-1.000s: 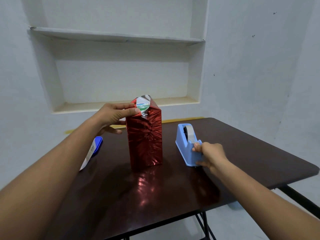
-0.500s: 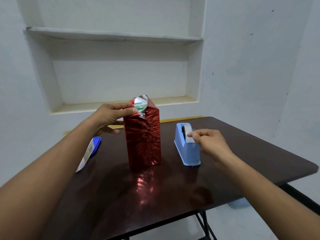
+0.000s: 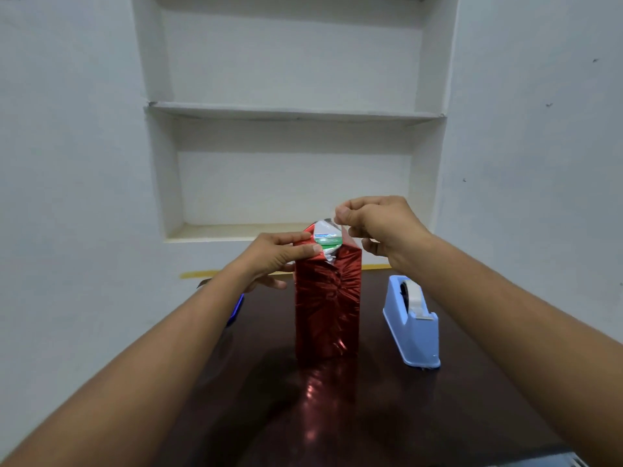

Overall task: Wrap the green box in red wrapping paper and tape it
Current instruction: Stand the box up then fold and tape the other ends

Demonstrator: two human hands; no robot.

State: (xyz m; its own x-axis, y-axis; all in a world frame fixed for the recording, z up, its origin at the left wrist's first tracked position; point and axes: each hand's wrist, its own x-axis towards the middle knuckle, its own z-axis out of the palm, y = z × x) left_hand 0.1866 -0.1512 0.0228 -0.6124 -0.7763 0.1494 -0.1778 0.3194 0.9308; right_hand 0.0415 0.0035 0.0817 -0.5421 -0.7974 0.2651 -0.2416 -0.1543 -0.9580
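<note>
Box (image 3: 327,298) upright on the bench (image 3: 421,416), sides red-wrapped, top flaps open with green showing; left hand (image 3: 276,256) pinches the paper fold, right hand (image 3: 377,227) pinches something small above, likely tape, so sealing remains.

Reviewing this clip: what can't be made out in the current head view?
- Tape piece: the right hand pinches thumb and forefinger above the wrapped box, but any clear tape in that grip is too thin to see.
- Blue object on the table: mostly hidden behind the left forearm.
- Box's back and far top folds: hidden by the box itself and the left hand.
</note>
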